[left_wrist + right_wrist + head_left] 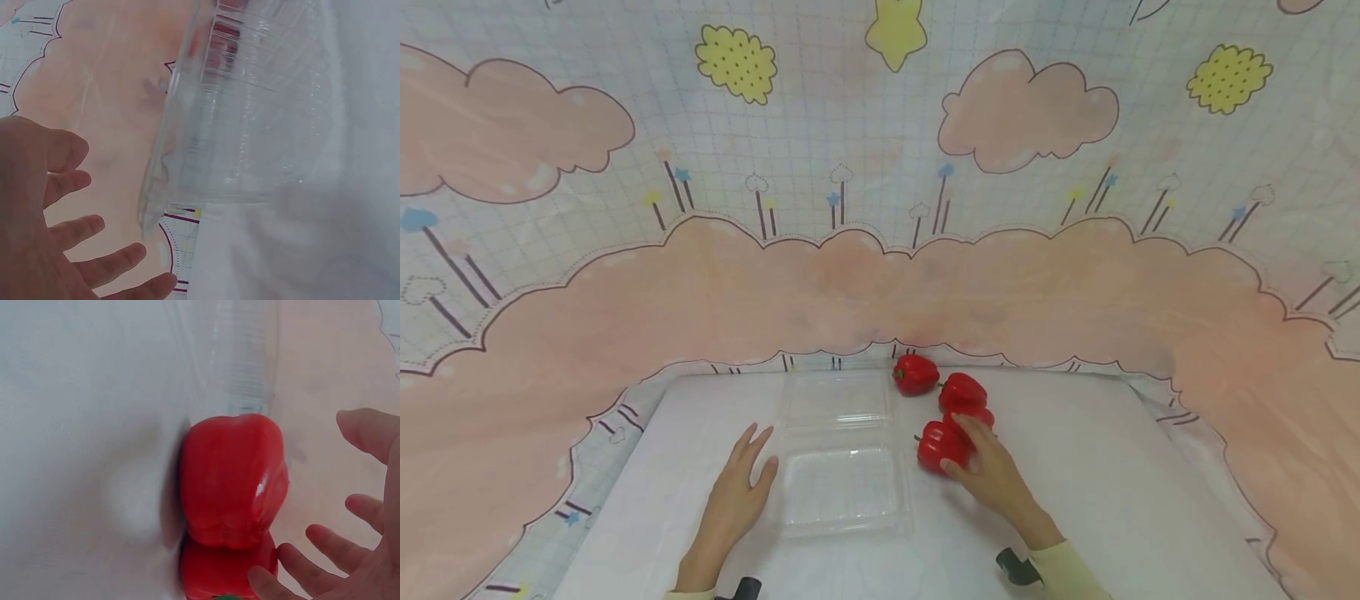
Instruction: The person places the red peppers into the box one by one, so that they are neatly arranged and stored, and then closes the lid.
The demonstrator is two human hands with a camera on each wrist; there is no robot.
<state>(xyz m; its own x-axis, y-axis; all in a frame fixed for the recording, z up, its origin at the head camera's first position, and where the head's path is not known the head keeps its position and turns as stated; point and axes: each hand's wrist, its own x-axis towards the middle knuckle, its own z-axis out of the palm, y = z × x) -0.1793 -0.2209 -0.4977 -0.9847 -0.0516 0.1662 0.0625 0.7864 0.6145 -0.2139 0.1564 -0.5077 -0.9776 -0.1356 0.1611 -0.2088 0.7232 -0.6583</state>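
Note:
A clear plastic clamshell box lies opened flat on the white table, its two halves one behind the other. Left of it my left hand hovers with fingers spread, holding nothing; the left wrist view shows those fingers apart from the box wall. My right hand reaches over the nearest red bell pepper, thumb and fingers loosely parted around its right side. In the right wrist view this hand does not grip the pepper; whether a fingertip touches the one behind I cannot tell.
Behind the nearest pepper are more red bell peppers, one partly under my right fingers, another behind it and one at the table's back edge. A patterned cloth surrounds the white table.

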